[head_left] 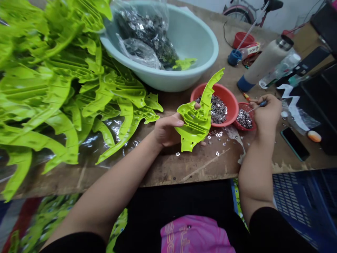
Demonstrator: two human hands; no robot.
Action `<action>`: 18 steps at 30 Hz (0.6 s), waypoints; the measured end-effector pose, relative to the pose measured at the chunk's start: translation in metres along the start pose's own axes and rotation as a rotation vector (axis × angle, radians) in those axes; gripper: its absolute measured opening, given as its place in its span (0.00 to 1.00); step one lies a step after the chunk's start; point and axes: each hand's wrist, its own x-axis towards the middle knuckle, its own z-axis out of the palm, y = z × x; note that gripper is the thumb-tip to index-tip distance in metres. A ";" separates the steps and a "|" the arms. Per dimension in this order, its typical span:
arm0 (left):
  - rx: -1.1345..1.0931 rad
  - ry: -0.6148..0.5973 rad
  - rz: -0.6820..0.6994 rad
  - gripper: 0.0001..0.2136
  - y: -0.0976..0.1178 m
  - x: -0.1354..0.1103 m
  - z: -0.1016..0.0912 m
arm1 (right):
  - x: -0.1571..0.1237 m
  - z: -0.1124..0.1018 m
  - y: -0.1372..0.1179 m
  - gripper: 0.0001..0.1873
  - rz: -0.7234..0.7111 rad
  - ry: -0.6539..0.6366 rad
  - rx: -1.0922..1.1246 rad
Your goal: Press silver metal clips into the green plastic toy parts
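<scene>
My left hand (167,130) grips a lime-green curved plastic part (198,113) and holds it upright above the wooden table (200,165). My right hand (267,113) is closed on a thin metal tool (259,105) whose tip points into a small red basket (244,117) of small silver metal pieces. A larger red bowl (225,95) with more silver pieces stands just behind the green part. Several loose silver pieces (214,135) lie on the table between my hands.
A big pile of the same green parts (58,84) covers the left of the table. A pale blue basin (189,38) with plastic bags of metal pieces sits behind. A bottle (263,63), a phone (295,143) and clutter lie on the right. A blue crate (302,200) stands below.
</scene>
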 end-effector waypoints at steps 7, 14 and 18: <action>0.034 0.025 0.043 0.41 -0.003 -0.001 -0.001 | -0.031 0.015 -0.042 0.17 -0.151 -0.087 0.564; 0.139 0.059 0.127 0.39 -0.015 0.002 0.003 | -0.126 0.033 -0.105 0.17 -0.609 -0.258 0.727; 0.184 0.079 0.155 0.34 -0.016 0.003 0.006 | -0.146 0.038 -0.108 0.17 -0.776 -0.235 0.714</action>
